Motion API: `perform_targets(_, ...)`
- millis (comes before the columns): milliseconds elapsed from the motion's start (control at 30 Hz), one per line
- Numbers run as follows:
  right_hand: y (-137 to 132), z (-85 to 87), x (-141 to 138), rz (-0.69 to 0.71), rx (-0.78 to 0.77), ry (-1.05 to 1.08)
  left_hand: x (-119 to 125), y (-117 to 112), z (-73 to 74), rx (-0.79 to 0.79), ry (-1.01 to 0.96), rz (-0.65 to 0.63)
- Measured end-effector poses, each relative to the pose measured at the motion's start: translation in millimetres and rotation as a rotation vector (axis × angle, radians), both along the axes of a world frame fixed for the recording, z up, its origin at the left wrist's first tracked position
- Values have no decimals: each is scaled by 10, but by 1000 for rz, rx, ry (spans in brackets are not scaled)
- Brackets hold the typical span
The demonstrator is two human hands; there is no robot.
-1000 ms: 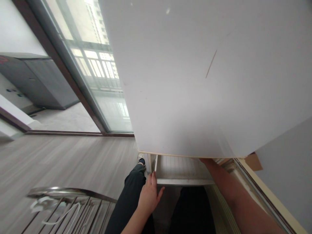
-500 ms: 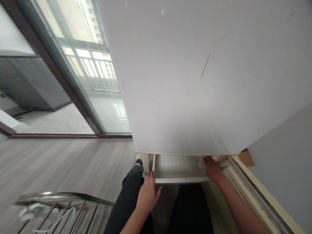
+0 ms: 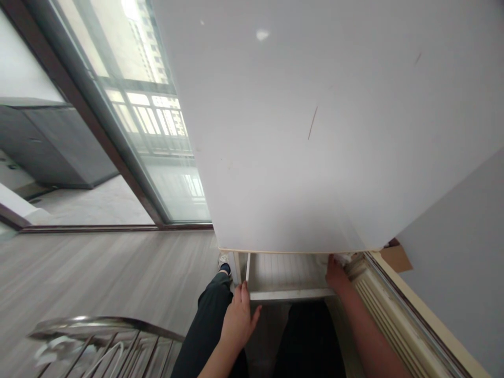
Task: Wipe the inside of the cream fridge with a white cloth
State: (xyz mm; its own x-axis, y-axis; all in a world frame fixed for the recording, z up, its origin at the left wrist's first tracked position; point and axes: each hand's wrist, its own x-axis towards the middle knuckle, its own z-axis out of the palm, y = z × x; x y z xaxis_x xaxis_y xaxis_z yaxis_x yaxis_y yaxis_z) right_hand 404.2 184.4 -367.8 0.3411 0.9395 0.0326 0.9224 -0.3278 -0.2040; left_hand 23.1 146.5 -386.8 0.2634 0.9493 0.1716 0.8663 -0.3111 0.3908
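Observation:
A white drawer [image 3: 291,295] is pulled out from under a broad white tabletop [image 3: 275,178]. My left hand [image 3: 237,317] rests at the drawer's front left corner, fingers stretched forward and thumb apart. At the drawer's right side is my right hand [image 3: 336,274], its fingers bent and partly hidden beneath the tabletop edge. A crumpled white cloth [image 3: 343,258] shows beside those fingers and seems to be in their grasp. The drawer's pale, grooved bottom [image 3: 283,268] is visible between both hands; its back part is hidden under the tabletop.
My legs [image 3: 207,331] are below the drawer. A metal-railed chair back [image 3: 106,328] with white material stands at lower left. A cream ribbed panel [image 3: 389,310] runs along the right, near a brown cardboard piece [image 3: 397,258]. Dark-framed glass doors [image 3: 149,210] stand at left.
My right hand has shifted slightly left along the drawer's right side. My left hand stays at the corner. The camera view has tilted a little.

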Motion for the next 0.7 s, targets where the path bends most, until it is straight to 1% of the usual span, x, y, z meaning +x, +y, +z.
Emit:
perform_targets(100,-339,30,-6,57,-39,18,4,-1,4,12,14,-3)
perform_targets(167,-553,68,-22,97,-30,32,8,-2,17,-1,26,-1)
perform_targets(267,-777,94,-138,97,42,56,10,-3,26,-8,38,0)
perform_targets(333,-856,67,-338,102,137,109,7,-3,20,2,29,-2)
perform_targets(367,-881,42,-486,116,190,150,6,-3,15,8,20,-3)
perform_targets(433,-911,-15,-875,177,278,250,5,-4,7,15,1,-4)
perform_targets(500,-926,-58,-1353,325,323,370,5,-4,5,15,-10,-1)
perform_targets(533,-928,-69,-1601,390,322,416,4,-3,4,12,-11,-1)
perform_targets(633,-917,-60,-2247,538,349,443,-5,15,-2,13,16,-36)
perform_targets(700,-903,-18,-2511,588,370,422,-15,38,-9,59,79,-66)
